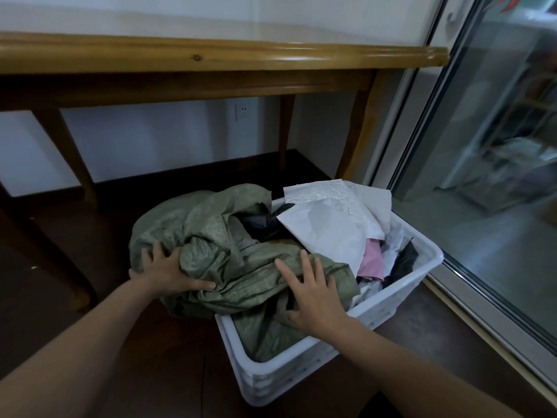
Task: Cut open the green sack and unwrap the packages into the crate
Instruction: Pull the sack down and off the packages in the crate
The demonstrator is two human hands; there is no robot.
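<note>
A crumpled green woven sack point(211, 233) lies over the left side of a white plastic crate point(401, 300) on the dark floor, part of it hanging outside the crate. My left hand point(167, 271) presses on the sack's left bulge with fingers spread. With straight fingers, my right hand point(313, 297) lies flat on the sack's folds inside the crate. White padded mailers point(328, 227) fill the crate's right half, with a pink bag point(373, 260) and black bags point(262, 221) among them.
A wooden table point(211, 58) stands just behind the crate against a white wall with a socket point(242, 112). A sliding glass door point(482, 176) and its floor track run along the right. Dark wooden floor point(75, 251) lies left of the crate.
</note>
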